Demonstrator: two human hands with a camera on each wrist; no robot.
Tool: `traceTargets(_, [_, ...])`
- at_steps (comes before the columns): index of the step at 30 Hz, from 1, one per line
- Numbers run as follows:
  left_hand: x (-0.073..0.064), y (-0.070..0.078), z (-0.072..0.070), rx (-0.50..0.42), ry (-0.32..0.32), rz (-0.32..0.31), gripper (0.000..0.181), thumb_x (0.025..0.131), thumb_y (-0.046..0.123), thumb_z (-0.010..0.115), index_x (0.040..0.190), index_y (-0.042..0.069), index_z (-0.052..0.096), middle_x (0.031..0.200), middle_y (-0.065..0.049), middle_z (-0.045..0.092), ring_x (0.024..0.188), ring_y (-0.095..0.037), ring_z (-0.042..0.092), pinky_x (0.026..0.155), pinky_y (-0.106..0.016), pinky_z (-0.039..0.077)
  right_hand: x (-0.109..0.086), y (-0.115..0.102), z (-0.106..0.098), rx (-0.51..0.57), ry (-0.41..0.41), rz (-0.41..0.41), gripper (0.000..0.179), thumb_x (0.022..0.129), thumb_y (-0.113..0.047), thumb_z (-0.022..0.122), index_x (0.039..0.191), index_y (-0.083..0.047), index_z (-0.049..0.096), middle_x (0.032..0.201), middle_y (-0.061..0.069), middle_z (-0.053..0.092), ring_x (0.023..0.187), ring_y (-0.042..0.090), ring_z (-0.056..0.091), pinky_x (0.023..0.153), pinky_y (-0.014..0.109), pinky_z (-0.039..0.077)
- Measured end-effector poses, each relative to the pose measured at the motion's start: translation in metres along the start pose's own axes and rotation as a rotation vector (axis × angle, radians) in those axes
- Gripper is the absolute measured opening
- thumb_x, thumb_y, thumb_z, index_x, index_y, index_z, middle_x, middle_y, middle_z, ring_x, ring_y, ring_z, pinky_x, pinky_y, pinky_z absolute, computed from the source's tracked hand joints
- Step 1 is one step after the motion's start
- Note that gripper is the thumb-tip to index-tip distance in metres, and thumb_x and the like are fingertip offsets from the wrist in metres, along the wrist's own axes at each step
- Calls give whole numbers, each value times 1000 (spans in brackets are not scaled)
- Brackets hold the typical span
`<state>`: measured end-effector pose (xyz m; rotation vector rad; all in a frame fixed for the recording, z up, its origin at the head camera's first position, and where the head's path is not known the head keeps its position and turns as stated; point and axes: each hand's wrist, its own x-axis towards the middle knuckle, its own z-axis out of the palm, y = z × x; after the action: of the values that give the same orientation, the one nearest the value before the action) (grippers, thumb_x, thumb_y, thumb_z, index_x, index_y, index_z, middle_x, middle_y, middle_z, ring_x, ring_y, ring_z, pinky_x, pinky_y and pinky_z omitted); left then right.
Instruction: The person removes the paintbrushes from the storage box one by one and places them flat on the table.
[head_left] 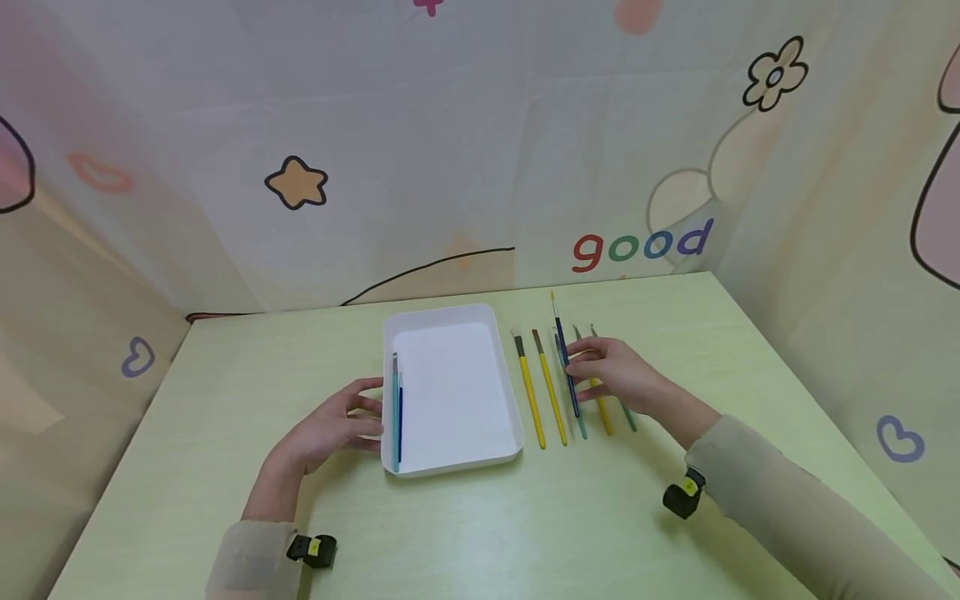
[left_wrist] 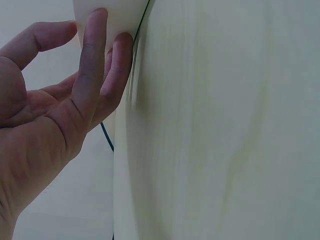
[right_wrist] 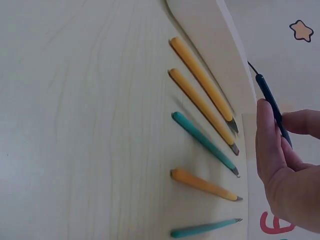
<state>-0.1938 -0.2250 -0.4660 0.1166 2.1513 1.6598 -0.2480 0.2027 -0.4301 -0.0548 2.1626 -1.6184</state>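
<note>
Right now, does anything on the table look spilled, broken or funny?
Nothing stands out. I see no spill or break; two yellow brushes lie neatly beside the white tray, and the right hand holds a blue brush.

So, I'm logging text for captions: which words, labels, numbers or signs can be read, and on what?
"good", in coloured letters, on the patterned backdrop.
Yellow patches on the black wrist devices: any print is too small to read.
Tray and brushes: no readable text.

I see a smooth, plastic-looking tray [head_left: 457,392], smooth brush handles [right_wrist: 200,77], wood-grained tabletop [head_left: 525,529], creased cloth backdrop [head_left: 450,167].
</note>
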Motion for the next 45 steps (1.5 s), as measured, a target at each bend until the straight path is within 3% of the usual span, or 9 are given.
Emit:
traceTargets(12, [-1,1,1,-22,-9,3,75,91,1,67,157,6,32,131,-26,49,101,-33,65,85,-44,61,-2,20,-31,-23,14,2,49,104,-10,59,146,9,41,131,31,55,101,29,63,85,39,61])
traceTargets(26, [0,4,1,-23,-2,-10,75,90,0,67,157,7,32,129,-25,50,101,-33,65,86,-43,61,-6,36,-66,-57,87,54,51,104,-13,59,147,8,41,133,28,55,101,24,64,85,35,61])
traceTargets(36, [-1,2,1,-24,-3,-6,75,90,0,67,156,6,32,129,-25,50,102,-33,65,86,-44,61,-8,43,-75,-152,108,96,48,103,-13,58,143,10,45,125,25,60,90,22,65,78,32,61])
traceTargets(45, [0,2,0,-18,-3,-6,75,90,0,67,156,6,33,129,-25,50,101,-33,64,86,-43,61,-10,44,-76,-263,142,137,44,103,-12,59,140,10,50,119,22,62,92,25,62,76,33,62])
